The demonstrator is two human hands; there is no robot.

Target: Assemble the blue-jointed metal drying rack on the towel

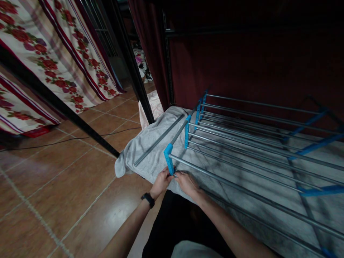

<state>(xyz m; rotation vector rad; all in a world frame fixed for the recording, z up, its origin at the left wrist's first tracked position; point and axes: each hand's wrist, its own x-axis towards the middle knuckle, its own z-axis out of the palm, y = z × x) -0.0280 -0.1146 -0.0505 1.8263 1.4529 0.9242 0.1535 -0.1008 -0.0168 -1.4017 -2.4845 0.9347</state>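
A rack of grey metal tubes [236,183] joined by blue plastic connectors [168,157] lies across a grey blanket. At its near left corner, my left hand [161,182], with a black watch on the wrist, has its fingers closed around the lower end of a blue connector. Just to the right, my right hand [186,182] pinches the end of a tube against that same connector. The fingertips partly hide the joint. Beyond my left hand, loose grey tubes [158,140] rest on the blanket, apart from the rack.
The grey blanket [150,152] ends at the left above a tiled floor [88,175]. Black metal posts [134,68] stand at the left, with a floral curtain [67,53] behind. A dark red curtain [228,68] hangs behind the rack. A black cable [67,140] crosses the floor.
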